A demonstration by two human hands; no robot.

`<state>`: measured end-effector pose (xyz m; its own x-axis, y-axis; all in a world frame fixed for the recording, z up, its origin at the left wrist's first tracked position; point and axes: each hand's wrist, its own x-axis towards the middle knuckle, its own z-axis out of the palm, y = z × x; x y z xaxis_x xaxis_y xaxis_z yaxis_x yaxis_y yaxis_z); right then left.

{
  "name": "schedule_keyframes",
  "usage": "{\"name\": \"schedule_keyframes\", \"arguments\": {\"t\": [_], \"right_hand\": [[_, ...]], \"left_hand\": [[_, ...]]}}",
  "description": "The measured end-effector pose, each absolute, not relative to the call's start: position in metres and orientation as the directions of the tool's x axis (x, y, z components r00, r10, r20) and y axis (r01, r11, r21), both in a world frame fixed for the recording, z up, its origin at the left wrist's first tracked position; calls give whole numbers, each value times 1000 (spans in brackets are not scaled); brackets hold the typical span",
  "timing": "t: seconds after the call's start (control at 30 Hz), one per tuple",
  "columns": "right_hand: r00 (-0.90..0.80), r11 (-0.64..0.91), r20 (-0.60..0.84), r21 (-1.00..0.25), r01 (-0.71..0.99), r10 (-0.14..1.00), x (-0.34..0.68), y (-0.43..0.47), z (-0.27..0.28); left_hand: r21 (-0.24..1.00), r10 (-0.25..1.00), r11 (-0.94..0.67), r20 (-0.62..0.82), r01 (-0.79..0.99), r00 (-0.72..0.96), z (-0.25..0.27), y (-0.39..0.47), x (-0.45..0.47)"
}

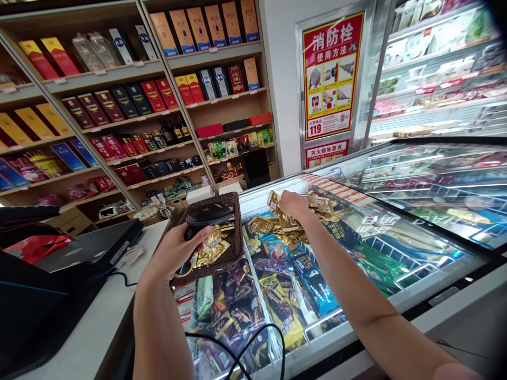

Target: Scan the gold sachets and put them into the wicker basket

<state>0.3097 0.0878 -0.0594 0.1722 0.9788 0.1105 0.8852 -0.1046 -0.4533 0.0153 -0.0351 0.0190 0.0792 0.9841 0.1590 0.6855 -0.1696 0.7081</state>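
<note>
My left hand (178,252) is wrapped round the handle of a black barcode scanner (209,213), its head above a brown woven basket (238,232). Small gold foil packets (214,247) lie inside the basket, below the scanner. Over on the freezer's glass top, my right hand (293,204) is closed at a heap of similar gold packets (291,229). One gold packet (273,199) sticks out at its fingertips; the palm side is hidden. The scanner's black cable (257,332) loops down in front.
Under the glass, the chest freezer (257,279) holds wrapped ice creams (279,309) in wire baskets. A white counter (146,253) with a dark device (114,248) stands at the left. Behind are shelves of boxed bottles (127,100) and a red fire-hydrant poster (332,76).
</note>
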Motion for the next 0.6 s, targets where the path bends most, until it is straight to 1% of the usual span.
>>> {"name": "schedule_keyframes", "arguments": {"t": [0.1,0.23,0.43,0.53,0.6], "right_hand": [[163,-107,98,-422,900,982,301,96,-80],[150,-88,130,-390,916,980,279,96,-103],[121,-46,275,-265,963,954,266,86,-112],[45,23,326,-203,979,944,259,79,-105],[-48,118,345,-184,976,937,241,75,-98]], "left_hand": [[717,983,-176,163,674,84,21,-36,16],[736,984,-176,150,654,95,22,-37,14],[749,983,-179,165,638,83,19,-36,-1],[738,984,-150,179,658,24,17,-38,-12],[729,981,-134,193,671,-14,17,-40,-17]]}}
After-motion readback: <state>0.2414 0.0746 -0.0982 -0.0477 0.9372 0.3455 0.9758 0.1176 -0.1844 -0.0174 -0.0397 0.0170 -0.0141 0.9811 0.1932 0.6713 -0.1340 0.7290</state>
